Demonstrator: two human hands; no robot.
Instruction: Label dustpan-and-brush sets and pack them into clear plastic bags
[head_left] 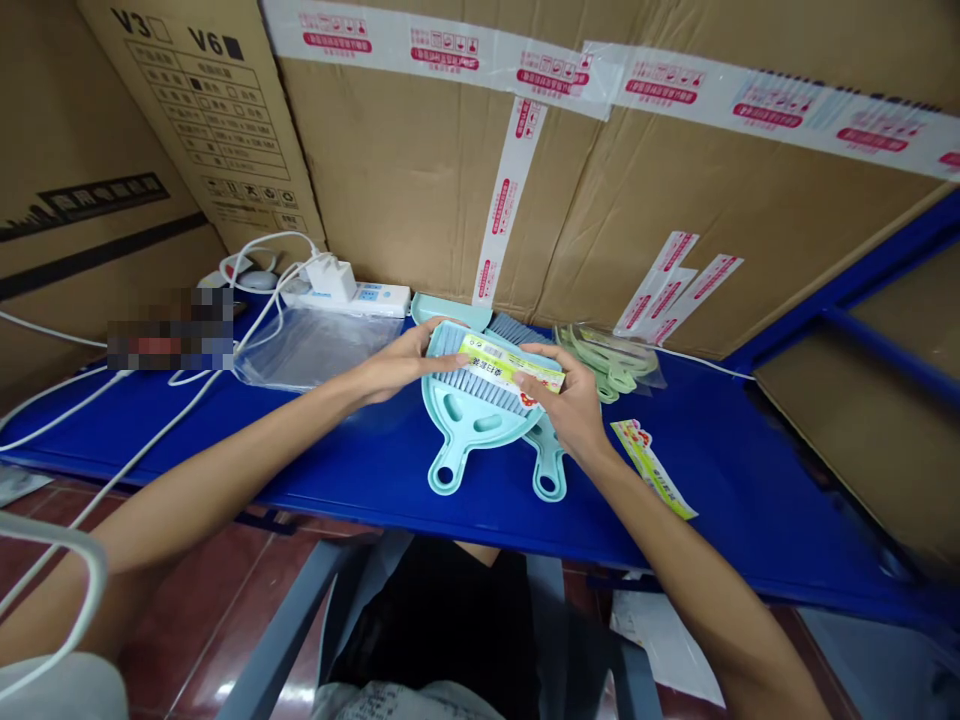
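Note:
Both hands hold a light-blue dustpan [487,425] with a grey-bristled brush [480,388] nested in it, above the blue table. My left hand [409,362] grips the pan's upper left corner, its thumb on the yellow label [499,362]. At the right end of that label, my right hand [564,392] is closed round the set, thumb pressed on the label. Behind it lies a second light-blue piece [550,470] with a ringed handle, partly hidden. Another loose yellow label [654,468] rests on the table to the right.
Green items in clear plastic [615,362] lie behind my right hand. A clear plastic bag [311,345], a white power strip [379,298] and cables are at the back left. Large cardboard boxes [420,170] stand behind the blue table [765,470].

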